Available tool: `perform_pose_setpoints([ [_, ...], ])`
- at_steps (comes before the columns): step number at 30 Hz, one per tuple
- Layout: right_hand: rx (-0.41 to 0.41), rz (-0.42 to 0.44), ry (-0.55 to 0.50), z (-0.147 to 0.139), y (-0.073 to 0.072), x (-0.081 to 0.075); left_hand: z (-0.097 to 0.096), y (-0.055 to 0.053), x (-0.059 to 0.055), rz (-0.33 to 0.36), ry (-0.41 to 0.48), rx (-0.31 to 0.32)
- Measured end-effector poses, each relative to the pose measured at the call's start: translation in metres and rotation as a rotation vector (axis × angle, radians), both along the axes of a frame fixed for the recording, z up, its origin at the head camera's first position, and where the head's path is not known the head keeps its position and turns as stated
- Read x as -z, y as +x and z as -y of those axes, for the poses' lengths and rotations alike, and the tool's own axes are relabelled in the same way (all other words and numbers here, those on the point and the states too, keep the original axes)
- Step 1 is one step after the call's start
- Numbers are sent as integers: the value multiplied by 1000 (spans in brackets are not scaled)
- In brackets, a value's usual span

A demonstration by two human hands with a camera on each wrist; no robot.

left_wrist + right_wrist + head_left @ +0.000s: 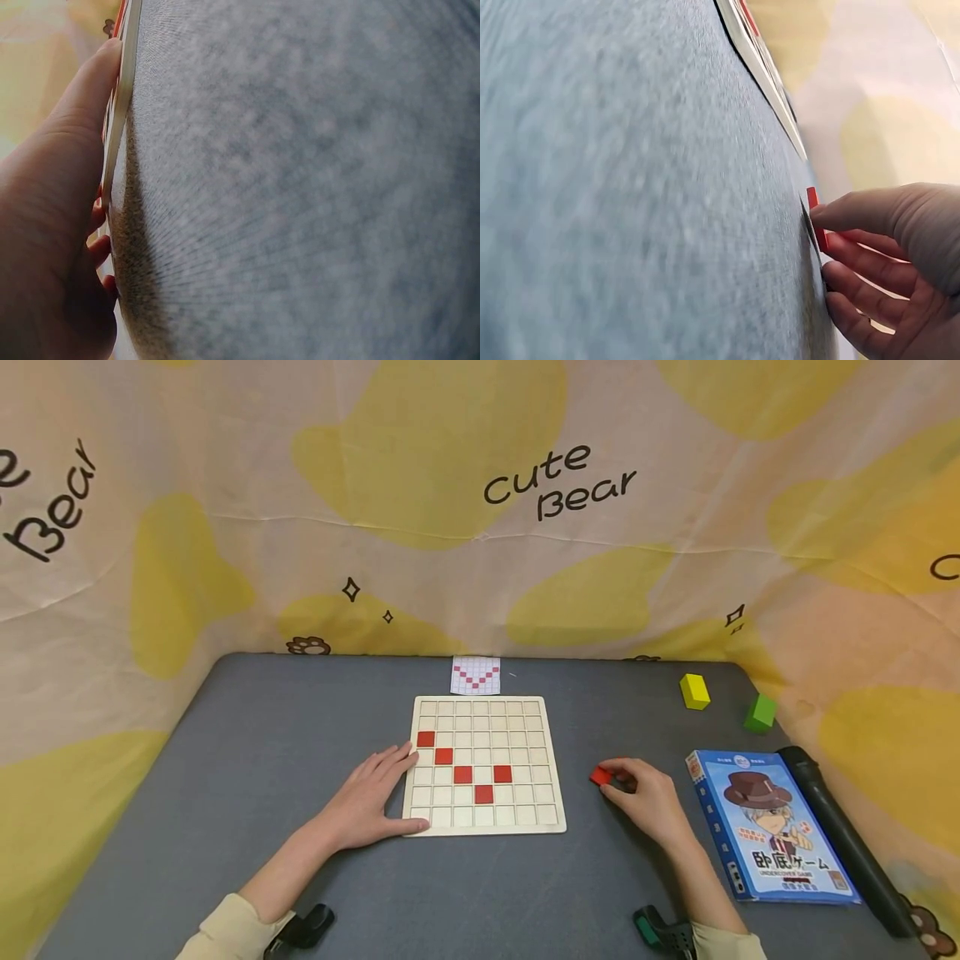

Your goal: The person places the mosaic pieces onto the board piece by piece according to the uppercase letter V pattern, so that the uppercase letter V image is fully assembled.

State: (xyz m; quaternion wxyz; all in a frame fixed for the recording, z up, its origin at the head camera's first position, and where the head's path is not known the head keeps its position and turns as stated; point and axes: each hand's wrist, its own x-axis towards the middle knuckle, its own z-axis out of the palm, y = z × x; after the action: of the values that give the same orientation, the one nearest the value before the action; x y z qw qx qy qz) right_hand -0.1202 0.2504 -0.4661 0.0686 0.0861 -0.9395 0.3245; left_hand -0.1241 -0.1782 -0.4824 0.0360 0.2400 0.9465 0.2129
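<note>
A pale square grid board [484, 702] lies flat in the middle of the table, with several red square tiles [462, 774] set in its cells, forming a slanted line with a turn at the bottom. My left hand [367, 802] rests at the board's left side, fingers extended along the edge and thumb on the lower left corner. To the right of the board, my right hand [647, 795] pinches a loose red tile [813, 198] between thumb and fingers, close over the table. Behind the board is a small card [476, 676] printed with a red V of squares on a grid.
At the right lies a blue game box [780, 835] with a cartoon figure, and along its right side a long black microphone [847, 843]. A yellow block [694, 692] and a green block [761, 714] stand at the back right. Patterned cloth [420, 527] hangs behind the table.
</note>
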Motion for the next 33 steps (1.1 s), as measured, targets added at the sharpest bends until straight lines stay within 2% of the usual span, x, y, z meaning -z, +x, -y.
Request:
perform_pose_setpoints([
  [12,-48,-12,-42,32,-14,-4,0,0,0,-4,1,0],
  [21,-81,10,-107,60,-27,-4,0,0,-1,0,-3,-3],
  [33,-186,5,-122,82,-45,1,-1,1,-2,-2,-17,-8],
])
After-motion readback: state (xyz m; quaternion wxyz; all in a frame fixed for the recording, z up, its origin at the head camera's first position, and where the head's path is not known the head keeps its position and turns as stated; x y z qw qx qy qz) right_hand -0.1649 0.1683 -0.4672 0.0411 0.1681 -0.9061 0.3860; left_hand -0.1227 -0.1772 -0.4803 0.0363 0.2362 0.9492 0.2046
